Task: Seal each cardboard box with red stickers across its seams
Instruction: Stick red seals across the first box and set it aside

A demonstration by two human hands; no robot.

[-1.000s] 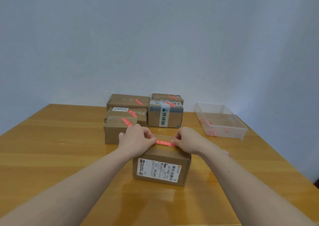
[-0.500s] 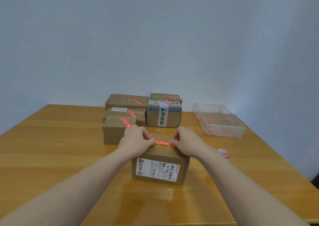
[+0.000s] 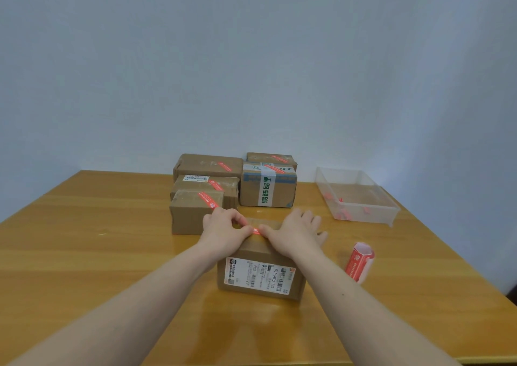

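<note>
A brown cardboard box (image 3: pixel 260 277) with a white shipping label on its near side stands in front of me on the wooden table (image 3: pixel 84 253). A red sticker (image 3: pixel 255 231) lies across its top, mostly covered by my hands. My left hand (image 3: pixel 223 233) sits on the box's top left with curled fingers and its thumb tip on the sticker. My right hand (image 3: pixel 293 233) lies flat over the top right, fingers spread, its thumb on the sticker.
Several cardboard boxes with red stickers (image 3: pixel 209 200) stand grouped behind, among them one with green-lettered tape (image 3: pixel 267 188). A clear plastic tray (image 3: pixel 361 198) holding red scraps sits at the back right. A red sticker roll (image 3: pixel 359 262) lies right of the near box.
My two hands have closed in on the middle of the sticker, so less red shows between them. My right hand's fingers have spread flat. The sticker roll has come into view.
</note>
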